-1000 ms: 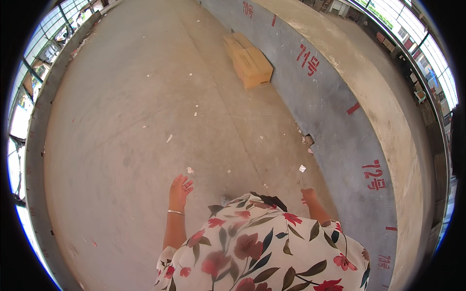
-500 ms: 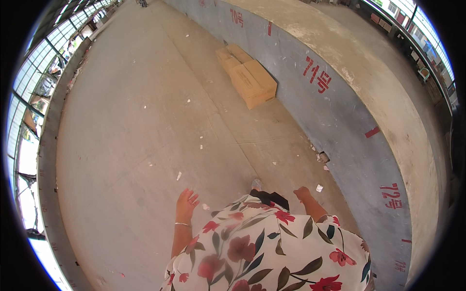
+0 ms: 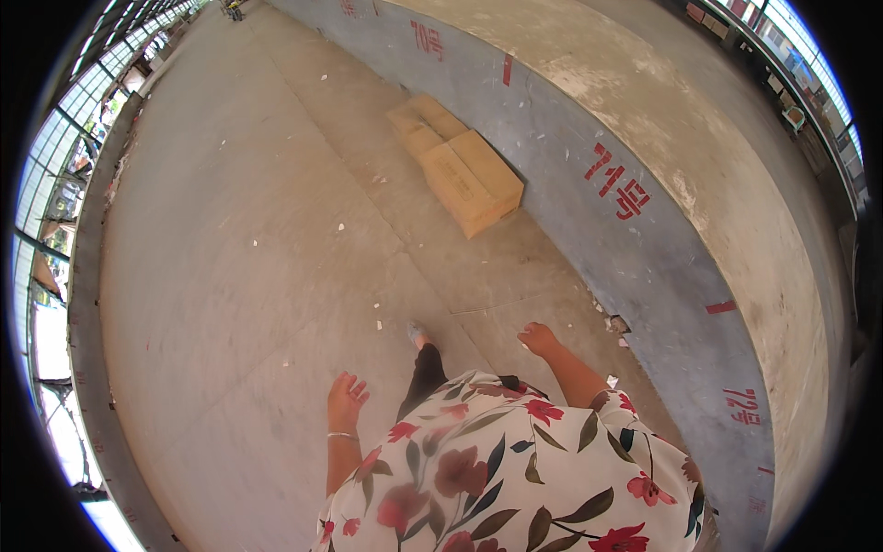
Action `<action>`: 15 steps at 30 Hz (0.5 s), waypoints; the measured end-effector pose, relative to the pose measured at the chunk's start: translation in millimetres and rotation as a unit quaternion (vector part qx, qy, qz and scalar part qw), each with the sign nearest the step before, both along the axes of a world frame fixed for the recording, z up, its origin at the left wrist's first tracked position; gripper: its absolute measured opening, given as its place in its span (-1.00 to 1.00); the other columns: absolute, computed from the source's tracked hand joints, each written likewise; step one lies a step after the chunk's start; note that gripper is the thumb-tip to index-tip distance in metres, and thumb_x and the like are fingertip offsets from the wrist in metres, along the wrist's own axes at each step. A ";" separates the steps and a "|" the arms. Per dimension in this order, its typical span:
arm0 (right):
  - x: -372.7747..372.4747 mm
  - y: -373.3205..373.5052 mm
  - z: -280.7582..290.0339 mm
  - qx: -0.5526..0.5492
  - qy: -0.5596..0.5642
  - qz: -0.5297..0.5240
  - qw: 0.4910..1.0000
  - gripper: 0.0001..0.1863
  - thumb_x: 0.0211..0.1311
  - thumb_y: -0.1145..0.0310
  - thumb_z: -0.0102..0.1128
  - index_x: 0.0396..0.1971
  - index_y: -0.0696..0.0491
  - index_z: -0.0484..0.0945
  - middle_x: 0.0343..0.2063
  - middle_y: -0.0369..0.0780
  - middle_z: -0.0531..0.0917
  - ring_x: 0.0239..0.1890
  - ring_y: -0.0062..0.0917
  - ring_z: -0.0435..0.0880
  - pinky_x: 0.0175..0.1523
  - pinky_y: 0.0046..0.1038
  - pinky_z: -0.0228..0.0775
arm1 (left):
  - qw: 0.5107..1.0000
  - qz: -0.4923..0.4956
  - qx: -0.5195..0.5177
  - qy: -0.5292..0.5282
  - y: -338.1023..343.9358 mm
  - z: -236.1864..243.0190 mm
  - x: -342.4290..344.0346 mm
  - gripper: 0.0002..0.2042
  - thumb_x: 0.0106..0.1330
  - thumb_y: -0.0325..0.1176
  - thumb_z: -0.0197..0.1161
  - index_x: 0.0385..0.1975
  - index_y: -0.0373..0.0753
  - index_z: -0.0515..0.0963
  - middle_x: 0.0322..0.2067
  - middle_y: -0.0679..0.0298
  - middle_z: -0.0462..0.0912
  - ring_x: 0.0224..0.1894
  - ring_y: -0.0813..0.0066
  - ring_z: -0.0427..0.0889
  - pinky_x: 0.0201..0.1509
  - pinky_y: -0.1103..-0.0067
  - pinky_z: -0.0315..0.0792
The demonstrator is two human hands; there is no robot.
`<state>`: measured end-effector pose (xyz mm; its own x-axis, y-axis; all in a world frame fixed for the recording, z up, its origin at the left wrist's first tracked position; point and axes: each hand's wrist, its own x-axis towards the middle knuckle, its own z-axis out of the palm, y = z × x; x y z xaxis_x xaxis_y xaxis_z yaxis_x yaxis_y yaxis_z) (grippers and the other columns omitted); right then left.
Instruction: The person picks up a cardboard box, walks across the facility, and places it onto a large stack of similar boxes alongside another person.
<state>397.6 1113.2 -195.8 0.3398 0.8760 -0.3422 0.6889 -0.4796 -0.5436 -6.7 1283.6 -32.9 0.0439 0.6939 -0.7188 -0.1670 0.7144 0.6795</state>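
Observation:
My left hand hangs over the concrete floor, its fingers spread a little, with nothing in them; a thin bracelet circles that wrist. Out ahead of my body, my right hand has its fingers curled in, and I see nothing in them. Neither hand touches anything. Ahead and to the right, a brown cardboard box lies on the floor against the grey wall, with a smaller cardboard part at its far end. The right hand is the nearer one to it.
Along my right runs a low grey wall with red painted marks and a broad concrete top. A second low wall borders the left side. Small white scraps dot the floor. Far ahead stands a wheeled vehicle. One grey shoe shows before me.
I have walked forward, so the box and wall marks sit nearer. My right hand has swung forward and left; the left hand has dropped slightly. One leg has stepped out ahead.

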 end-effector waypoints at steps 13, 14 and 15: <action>29.8 13.5 43.8 -0.168 0.068 -0.262 0.948 -0.78 -0.04 0.29 -0.01 -0.53 0.17 0.45 -0.72 -0.17 0.46 -0.66 -0.48 0.50 -0.65 -0.48 0.33 | 0.982 -0.183 0.041 -0.031 270.9 -8.0 111.5 -0.55 0.15 -0.27 0.03 0.03 -0.24 0.15 -0.10 0.17 0.31 -0.20 0.32 0.42 -0.26 0.46 0.34; 24.1 41.1 65.1 -0.172 0.132 -0.283 0.934 -0.77 -0.05 0.28 0.01 -0.51 0.17 0.45 -0.73 -0.17 0.46 -0.68 -0.49 0.49 -0.64 -0.49 0.33 | 0.979 -0.198 0.041 -0.038 283.7 -3.2 123.4 -0.56 0.16 -0.28 0.03 0.03 -0.24 0.15 -0.10 0.18 0.31 -0.21 0.33 0.43 -0.27 0.47 0.35; 14.2 53.2 60.4 -0.113 0.124 -0.324 0.931 -0.77 -0.07 0.27 0.03 -0.52 0.16 0.44 -0.74 -0.18 0.45 -0.70 -0.51 0.47 -0.64 -0.49 0.32 | 0.974 -0.218 0.042 -0.047 297.0 0.5 141.3 -0.56 0.16 -0.29 0.02 0.04 -0.24 0.15 -0.10 0.19 0.32 -0.21 0.34 0.43 -0.28 0.48 0.35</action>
